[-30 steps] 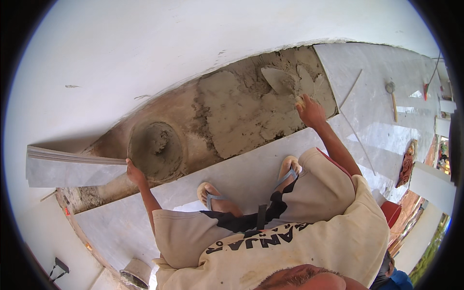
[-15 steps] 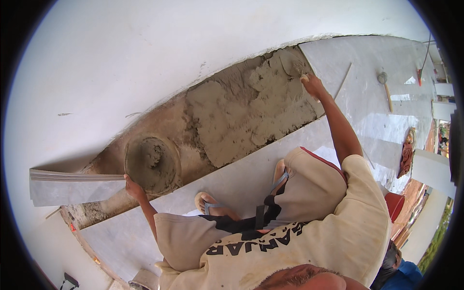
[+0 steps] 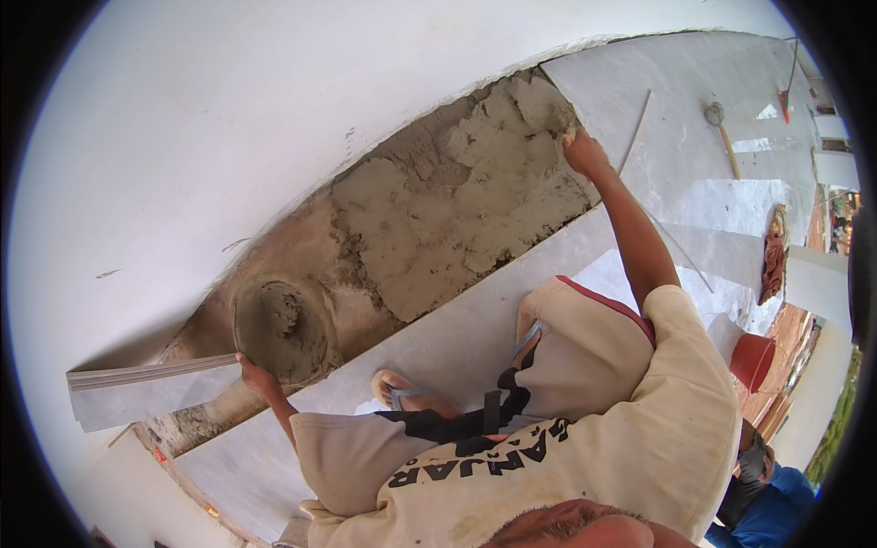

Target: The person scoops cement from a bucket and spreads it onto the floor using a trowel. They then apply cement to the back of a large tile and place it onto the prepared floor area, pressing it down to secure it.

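Mortar (image 3: 420, 228) coats part of a floor strip (image 3: 297, 239) between a white wall (image 3: 228, 119) and grey tiles (image 3: 685, 82).
The right hand (image 3: 587, 153) closes round a trowel (image 3: 569, 136) at the mortar's right end; the left hand (image 3: 259, 375) touches stacked tiles (image 3: 146, 395), its grip unclear.

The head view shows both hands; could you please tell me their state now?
Left hand: at the end of the stacked tiles; grip cannot be told.
Right hand: closed, holding the trowel.
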Demonstrator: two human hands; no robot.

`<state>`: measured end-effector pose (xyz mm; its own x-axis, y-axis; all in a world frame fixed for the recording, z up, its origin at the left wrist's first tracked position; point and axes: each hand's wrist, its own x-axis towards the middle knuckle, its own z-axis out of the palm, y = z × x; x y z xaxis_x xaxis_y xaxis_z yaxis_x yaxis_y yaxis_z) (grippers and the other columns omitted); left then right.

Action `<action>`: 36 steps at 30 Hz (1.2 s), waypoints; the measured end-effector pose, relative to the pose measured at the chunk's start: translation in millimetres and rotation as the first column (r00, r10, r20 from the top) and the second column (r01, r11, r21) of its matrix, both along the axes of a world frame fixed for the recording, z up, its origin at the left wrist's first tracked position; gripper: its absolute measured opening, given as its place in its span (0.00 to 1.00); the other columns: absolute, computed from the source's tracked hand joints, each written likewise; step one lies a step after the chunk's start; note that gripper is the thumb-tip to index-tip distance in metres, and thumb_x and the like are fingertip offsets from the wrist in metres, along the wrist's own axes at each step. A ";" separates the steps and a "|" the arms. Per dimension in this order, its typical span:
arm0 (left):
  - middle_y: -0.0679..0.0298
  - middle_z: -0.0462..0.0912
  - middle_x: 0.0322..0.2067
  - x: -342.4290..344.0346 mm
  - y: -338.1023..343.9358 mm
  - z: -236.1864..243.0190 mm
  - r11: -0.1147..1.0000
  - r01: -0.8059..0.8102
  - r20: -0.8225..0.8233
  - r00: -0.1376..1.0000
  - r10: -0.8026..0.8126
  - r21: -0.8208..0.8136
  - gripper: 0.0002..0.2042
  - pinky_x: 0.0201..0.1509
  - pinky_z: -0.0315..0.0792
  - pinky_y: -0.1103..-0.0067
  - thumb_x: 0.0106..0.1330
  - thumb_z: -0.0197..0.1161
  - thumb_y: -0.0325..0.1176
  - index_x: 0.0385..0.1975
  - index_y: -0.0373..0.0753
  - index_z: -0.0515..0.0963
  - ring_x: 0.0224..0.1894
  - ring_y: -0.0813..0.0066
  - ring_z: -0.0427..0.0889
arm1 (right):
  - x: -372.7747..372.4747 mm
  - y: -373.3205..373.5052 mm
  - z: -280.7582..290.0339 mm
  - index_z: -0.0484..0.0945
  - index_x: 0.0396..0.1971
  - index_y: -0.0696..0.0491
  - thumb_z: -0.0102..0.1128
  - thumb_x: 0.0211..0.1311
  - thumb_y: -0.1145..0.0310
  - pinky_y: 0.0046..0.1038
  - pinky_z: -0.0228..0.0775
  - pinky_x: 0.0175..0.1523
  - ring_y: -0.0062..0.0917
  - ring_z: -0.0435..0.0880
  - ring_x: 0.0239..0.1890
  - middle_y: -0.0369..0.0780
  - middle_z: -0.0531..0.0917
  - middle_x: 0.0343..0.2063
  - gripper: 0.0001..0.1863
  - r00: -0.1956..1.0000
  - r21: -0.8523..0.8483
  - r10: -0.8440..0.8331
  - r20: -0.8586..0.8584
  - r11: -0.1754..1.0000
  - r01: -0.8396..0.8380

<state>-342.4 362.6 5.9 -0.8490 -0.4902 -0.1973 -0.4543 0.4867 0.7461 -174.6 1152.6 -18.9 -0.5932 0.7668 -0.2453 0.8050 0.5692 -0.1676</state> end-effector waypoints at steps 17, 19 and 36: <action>0.49 0.84 0.44 -2.2 9.3 9.6 1.000 0.009 -0.020 1.000 -0.009 -0.014 0.33 0.50 0.73 0.67 0.74 0.48 0.55 0.49 0.22 0.78 0.44 0.59 0.82 | -38.2 -158.5 7.3 0.72 0.44 0.63 0.48 0.68 0.51 0.39 0.74 0.35 0.37 0.82 0.28 0.49 0.81 0.30 0.26 0.986 -0.699 -0.020 -0.166 0.707 -0.103; 0.48 0.85 0.44 -0.2 17.4 12.8 1.000 0.016 -0.043 0.999 -0.015 0.013 0.33 0.50 0.73 0.66 0.73 0.48 0.56 0.49 0.23 0.79 0.44 0.57 0.82 | -37.9 -173.0 -3.9 0.71 0.48 0.64 0.48 0.69 0.52 0.41 0.74 0.41 0.41 0.83 0.35 0.52 0.81 0.36 0.26 0.978 -0.596 0.111 -0.176 0.779 -0.195; 0.48 0.85 0.43 -1.5 -1.9 -2.8 0.998 0.035 -0.087 0.995 -0.040 -0.060 0.34 0.48 0.73 0.66 0.72 0.48 0.57 0.47 0.23 0.79 0.42 0.58 0.82 | -26.8 -230.5 -1.4 0.70 0.50 0.65 0.46 0.70 0.49 0.51 0.68 0.54 0.57 0.78 0.50 0.61 0.80 0.44 0.29 0.963 -0.508 0.185 -0.196 0.820 -0.262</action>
<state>-343.9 360.7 3.1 -0.8800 -0.4658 -0.0927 -0.3684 0.5462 0.7523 -201.4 922.1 -20.3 -0.7881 0.3864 -0.4792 0.6151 0.5256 -0.5878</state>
